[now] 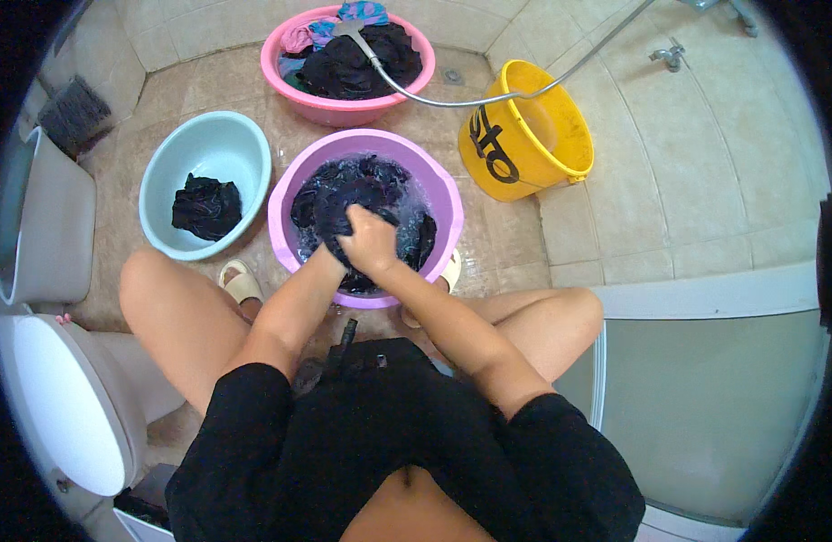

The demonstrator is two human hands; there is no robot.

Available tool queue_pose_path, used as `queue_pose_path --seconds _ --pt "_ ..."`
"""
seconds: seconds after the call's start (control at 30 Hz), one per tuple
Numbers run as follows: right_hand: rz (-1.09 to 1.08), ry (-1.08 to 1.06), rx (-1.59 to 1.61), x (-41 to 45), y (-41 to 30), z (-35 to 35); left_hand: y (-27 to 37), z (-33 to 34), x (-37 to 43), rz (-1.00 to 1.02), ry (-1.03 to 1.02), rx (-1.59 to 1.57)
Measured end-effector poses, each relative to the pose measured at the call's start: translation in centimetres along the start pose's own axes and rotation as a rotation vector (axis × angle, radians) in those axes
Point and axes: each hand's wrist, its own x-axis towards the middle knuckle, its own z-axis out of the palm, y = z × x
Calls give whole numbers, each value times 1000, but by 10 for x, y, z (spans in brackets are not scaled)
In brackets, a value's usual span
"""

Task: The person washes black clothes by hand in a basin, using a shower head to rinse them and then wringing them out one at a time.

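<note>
A purple plastic basin (278, 223) stands on the floor between my feet, holding sudsy water and dark wet clothes (321, 179). Over its near half, my right hand (370, 240) is closed on a dark garment (351, 196), the thumb pointing away from me. My left hand (331, 261) reaches in beside it; only the wrist area shows, and the fingers are hidden by the dark cloth. To the left, a light blue basin (179, 152) holds a bunched dark garment (207, 208).
Behind stands a pink basin (341, 112) heaped with clothes, a shower head (351, 30) resting on top. Its metal hose (450, 103) crosses a yellow bucket (480, 139) at right. A toilet (70, 406), a grey bin (57, 223) and a brush (74, 112) are on the left.
</note>
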Motion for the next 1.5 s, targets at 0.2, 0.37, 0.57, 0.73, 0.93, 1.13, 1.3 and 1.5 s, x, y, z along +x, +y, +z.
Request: queue_pose_path --seconds 0.2,0.37,0.57,0.73,0.93,1.13,1.3,1.5 --pt "399 -393 -423 49 178 -9 39 -10 17 128 323 974" --pt "167 -361 -172 64 161 12 -8 -40 -15 -191 189 2508" --pt "-30 -733 -449 -6 159 102 -15 -98 -26 -552 -303 2356" --pt "644 -238 -39 35 180 95 39 -54 1 -325 434 1460" --pt "414 -67 749 63 35 -19 48 -55 9 -126 625 483" --pt "121 -91 656 38 -29 -48 33 -57 16 -13 296 245" --pt "322 101 211 50 73 19 54 -42 13 -47 341 764" --pt "486 -317 -136 37 171 30 129 -22 -24 833 161 2334"
